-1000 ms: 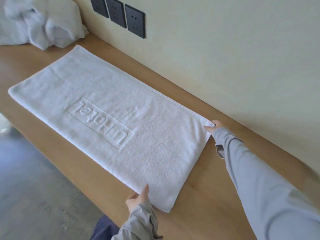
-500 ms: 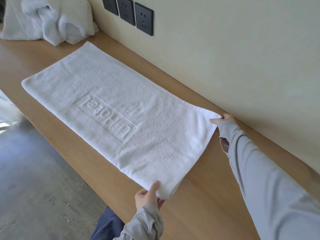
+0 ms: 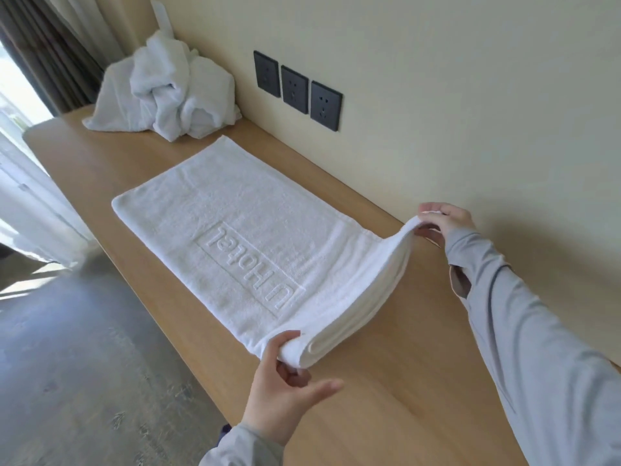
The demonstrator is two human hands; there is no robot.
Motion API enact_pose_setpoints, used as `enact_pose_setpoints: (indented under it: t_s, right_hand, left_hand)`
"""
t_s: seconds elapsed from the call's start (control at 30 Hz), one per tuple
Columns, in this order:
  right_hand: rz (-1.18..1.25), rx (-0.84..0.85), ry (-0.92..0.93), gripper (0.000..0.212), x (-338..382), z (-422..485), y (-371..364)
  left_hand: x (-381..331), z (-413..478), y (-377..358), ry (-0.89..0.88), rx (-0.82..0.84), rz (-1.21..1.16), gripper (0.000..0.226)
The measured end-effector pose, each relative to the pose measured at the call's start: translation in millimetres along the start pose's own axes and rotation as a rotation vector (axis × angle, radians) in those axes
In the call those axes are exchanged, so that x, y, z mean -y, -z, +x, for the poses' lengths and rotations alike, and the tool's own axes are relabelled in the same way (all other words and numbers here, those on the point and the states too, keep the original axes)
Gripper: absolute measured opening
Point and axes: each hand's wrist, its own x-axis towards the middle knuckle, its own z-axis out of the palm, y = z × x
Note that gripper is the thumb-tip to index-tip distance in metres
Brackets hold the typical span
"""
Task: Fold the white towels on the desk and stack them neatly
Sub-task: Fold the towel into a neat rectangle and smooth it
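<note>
**Item 1.** Rectangular white terry towel (image 3: 235,230), embossed with a framed "uHotel" mark that reads upside down from the person's side. It lies lengthwise on the light wooden table (image 3: 386,415), with one long edge near the cream wall (image 3: 470,95). Most of it lies flat. The short end nearest the person is held up off the table and curls over in a soft arc, with layered edges showing underneath.

**Item 2.** Left hand (image 3: 285,388). It pinches the towel's raised corner on the side away from the wall, thumb on top and fingers beneath.

**Item 3.** Right hand (image 3: 443,220). It grips the towel's other raised corner, on the wall side, with fingers curled over the cloth. A grey sleeve (image 3: 537,331) covers the arm to the wrist. The two hands are well apart, one at each corner of the same short end.

**Item 4.** Heap of crumpled white towels (image 3: 174,92). It sits on the table just beyond the towel's far end, against the wall.

**Item 5.** Three dark square wall sockets (image 3: 297,90), in a row on the wall above the towel's far end.

**Item 6.** Grey floor (image 3: 67,364), left of the towel and below the table edge, with a sheer white curtain (image 3: 30,196) on that same side.
</note>
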Motion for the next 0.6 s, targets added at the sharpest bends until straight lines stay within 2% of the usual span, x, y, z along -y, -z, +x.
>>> enact_pose_setpoints:
  t_s: [0.03, 0.1, 0.17, 0.23, 0.27, 0.43, 0.6]
  right_hand:
    - [0.06, 0.05, -0.012, 0.024, 5.3, 3.5, -6.8]
    - [0.042, 0.124, 0.009, 0.034, 13.8, 10.2, -18.2]
    - [-0.216, 0.124, 0.076, 0.033, 20.1, 18.2, -25.4]
    - [-0.506, 0.097, 0.158, 0.033, 26.4, 26.5, -31.6]
    - [-0.568, 0.072, 0.176, 0.033, 29.2, 29.9, -36.7]
    - [-0.669, -0.005, 0.39, 0.015, 50.2, 40.9, -83.2]
    - [-0.635, -0.049, 0.532, 0.018, 86.2, 56.2, -157.8]
  left_hand:
    - [-2.2, 4.1, 6.1, -0.021, -0.034, 0.053, 0.074]
    - [-6.9, 15.3, 17.6, -0.092, -0.169, 0.15, 0.041]
    - [-15.4, 27.2, 29.8, -0.161, -0.304, 0.257, 0.009]
    - [-26.8, 37.3, 43.9, -0.256, -0.34, 0.351, 0.027]
    - [-33.3, 42.4, 51.2, -0.295, -0.344, 0.359, 0.036]
    - [-66.3, 76.9, 99.7, -0.352, -0.292, 0.223, 0.05]
    - [-93.1, 119.7, 165.2, -0.365, -0.219, 0.072, 0.067]
